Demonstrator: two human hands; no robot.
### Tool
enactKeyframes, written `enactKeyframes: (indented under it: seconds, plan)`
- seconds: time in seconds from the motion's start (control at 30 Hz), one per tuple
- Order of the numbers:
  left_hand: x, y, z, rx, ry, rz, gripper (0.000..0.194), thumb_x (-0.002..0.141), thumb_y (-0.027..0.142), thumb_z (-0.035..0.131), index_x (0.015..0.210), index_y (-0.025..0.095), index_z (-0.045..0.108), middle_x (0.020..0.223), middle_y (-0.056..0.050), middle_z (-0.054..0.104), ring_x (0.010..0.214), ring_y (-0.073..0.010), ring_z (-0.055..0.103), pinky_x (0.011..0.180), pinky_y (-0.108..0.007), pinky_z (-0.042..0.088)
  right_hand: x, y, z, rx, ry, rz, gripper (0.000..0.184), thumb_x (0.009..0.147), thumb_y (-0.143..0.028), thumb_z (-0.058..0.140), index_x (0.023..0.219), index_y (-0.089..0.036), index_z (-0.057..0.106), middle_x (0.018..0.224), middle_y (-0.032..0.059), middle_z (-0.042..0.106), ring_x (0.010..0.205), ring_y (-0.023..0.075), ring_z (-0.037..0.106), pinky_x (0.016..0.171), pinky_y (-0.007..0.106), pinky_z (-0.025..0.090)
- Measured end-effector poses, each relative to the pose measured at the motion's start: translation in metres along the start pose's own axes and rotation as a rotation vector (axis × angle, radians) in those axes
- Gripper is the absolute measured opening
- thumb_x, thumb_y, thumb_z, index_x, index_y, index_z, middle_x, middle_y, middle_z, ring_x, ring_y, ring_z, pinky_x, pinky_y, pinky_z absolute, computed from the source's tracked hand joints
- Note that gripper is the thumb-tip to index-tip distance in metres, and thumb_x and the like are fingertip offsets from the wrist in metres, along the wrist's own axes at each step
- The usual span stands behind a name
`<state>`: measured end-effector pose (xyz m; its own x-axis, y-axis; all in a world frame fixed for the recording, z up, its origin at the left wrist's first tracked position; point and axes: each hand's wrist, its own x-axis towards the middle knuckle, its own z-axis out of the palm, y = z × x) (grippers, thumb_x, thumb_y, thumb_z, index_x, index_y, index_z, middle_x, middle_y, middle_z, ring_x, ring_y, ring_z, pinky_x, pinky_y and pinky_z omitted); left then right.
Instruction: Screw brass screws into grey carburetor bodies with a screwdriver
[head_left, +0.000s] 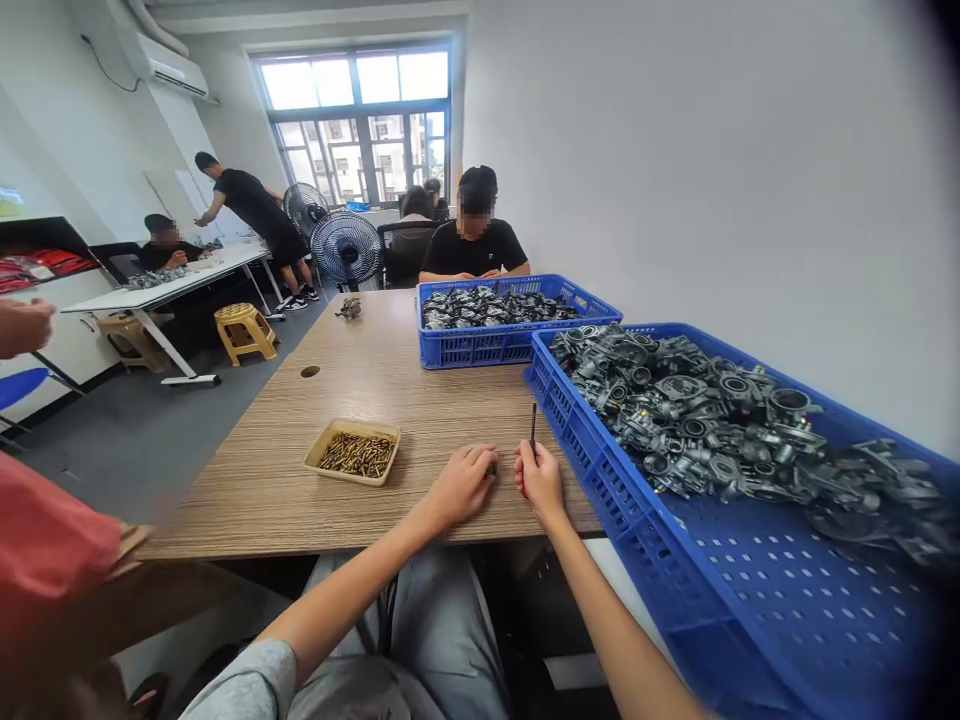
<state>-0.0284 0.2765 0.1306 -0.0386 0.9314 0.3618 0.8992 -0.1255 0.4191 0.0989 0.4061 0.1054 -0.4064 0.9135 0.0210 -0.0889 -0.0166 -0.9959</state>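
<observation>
I am sitting at a wood-grain tabletop, my left hand resting by its near edge with fingers curling around a small dark piece, which they are mostly hiding. Just to the right, my right hand is gripping a slim black-shafted tool in a fist, the shaft pointing up, red showing at the palm. To the left, a shallow cream tray is holding small brass-coloured metal pieces. At right, a blue perforated plastic crate is carrying heaped grey metal parts. Beyond a second blue crate, a black-capped person is sitting, head lowered.
</observation>
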Motion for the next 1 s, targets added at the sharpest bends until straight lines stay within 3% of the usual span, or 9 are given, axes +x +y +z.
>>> enactKeyframes:
  seconds: [0.13, 0.23, 0.3, 0.43, 0.57, 0.7, 0.83, 0.9, 1.0]
  plan:
    - [0.017, -0.022, -0.025, -0.18, -0.074, -0.052, 0.038, 0.098, 0.022, 0.054, 0.136, 0.02, 0.054, 0.14, -0.013, 0.064, 0.134, -0.0255, 0.058, 0.118, -0.044, 0.045, 0.002, 0.002, 0.0, 0.01, 0.003, -0.002, 0.053, 0.083, -0.074, 0.066, 0.084, -0.022, 0.059, 0.057, -0.006, 0.053, 0.037, 0.0085, 0.045, 0.03, 0.019, 0.031]
    - [0.037, -0.047, -0.042, -0.276, -0.164, -0.218, 0.038, 0.096, 0.028, 0.056, 0.133, 0.02, 0.057, 0.127, -0.009, 0.071, 0.115, -0.0234, 0.065, 0.109, -0.042, 0.05, 0.003, 0.003, 0.0, 0.017, 0.003, -0.007, 0.054, 0.082, -0.075, 0.066, 0.083, -0.022, 0.058, 0.057, -0.0056, 0.054, 0.037, 0.0088, 0.046, 0.03, 0.019, 0.032]
    - [0.052, -0.063, -0.051, -0.311, -0.221, -0.318, 0.033, 0.093, 0.026, 0.058, 0.125, 0.019, 0.063, 0.124, -0.008, 0.073, 0.113, -0.0222, 0.065, 0.108, -0.04, 0.05, 0.004, 0.004, 0.0, 0.015, 0.0, -0.007, 0.055, 0.082, -0.076, 0.066, 0.082, -0.022, 0.058, 0.057, -0.0054, 0.055, 0.037, 0.0088, 0.046, 0.03, 0.019, 0.032]
    - [0.073, -0.084, -0.063, -0.33, -0.288, -0.357, 0.027, 0.085, 0.018, 0.056, 0.107, 0.014, 0.071, 0.108, -0.01, 0.077, 0.098, -0.0215, 0.069, 0.095, -0.036, 0.055, 0.005, 0.004, 0.0, -0.012, 0.001, -0.009, 0.052, 0.084, -0.074, 0.064, 0.084, -0.021, 0.059, 0.058, -0.0054, 0.055, 0.037, 0.009, 0.047, 0.031, 0.019, 0.034]
    - [0.08, -0.089, -0.063, -0.332, -0.364, -0.35, 0.025, 0.079, 0.016, 0.058, 0.097, 0.015, 0.076, 0.102, -0.009, 0.079, 0.091, -0.0207, 0.072, 0.088, -0.034, 0.057, 0.004, 0.005, -0.001, -0.026, -0.003, -0.013, 0.052, 0.085, -0.073, 0.064, 0.084, -0.021, 0.059, 0.059, -0.0052, 0.055, 0.038, 0.0092, 0.048, 0.031, 0.019, 0.035]
    - [0.085, -0.098, -0.073, -0.227, -0.365, -0.381, 0.031, 0.081, 0.023, 0.061, 0.107, 0.015, 0.076, 0.106, -0.008, 0.08, 0.096, -0.0211, 0.072, 0.088, -0.031, 0.057, 0.004, 0.005, -0.001, -0.021, -0.007, -0.002, 0.053, 0.084, -0.074, 0.065, 0.084, -0.021, 0.059, 0.06, -0.0052, 0.055, 0.038, 0.0087, 0.047, 0.031, 0.019, 0.034]
    - [0.088, -0.125, -0.105, 0.035, -0.331, -0.541, 0.023, 0.084, 0.026, 0.064, 0.101, 0.015, 0.076, 0.111, -0.01, 0.079, 0.109, -0.025, 0.07, 0.094, -0.031, 0.053, 0.004, 0.004, -0.001, -0.028, -0.009, 0.002, 0.055, 0.083, -0.076, 0.065, 0.084, -0.021, 0.059, 0.059, -0.0052, 0.055, 0.038, 0.0085, 0.047, 0.031, 0.019, 0.034]
    - [0.086, -0.141, -0.123, 0.178, -0.392, -0.663, 0.013, 0.082, 0.026, 0.072, 0.087, 0.015, 0.075, 0.099, -0.011, 0.079, 0.108, -0.0284, 0.071, 0.092, -0.034, 0.053, 0.004, 0.005, -0.001, -0.039, -0.013, 0.002, 0.056, 0.083, -0.076, 0.065, 0.084, -0.021, 0.059, 0.059, -0.0049, 0.055, 0.038, 0.0087, 0.047, 0.031, 0.019, 0.034]
    - [0.079, -0.159, -0.141, 0.326, -0.555, -0.828, 0.02, 0.087, 0.033, 0.077, 0.085, 0.014, 0.073, 0.089, -0.008, 0.077, 0.094, -0.0242, 0.073, 0.088, -0.038, 0.057, 0.004, 0.006, -0.001, -0.049, -0.02, -0.006, 0.056, 0.082, -0.077, 0.066, 0.083, -0.021, 0.059, 0.057, -0.0048, 0.055, 0.038, 0.0091, 0.048, 0.031, 0.019, 0.035]
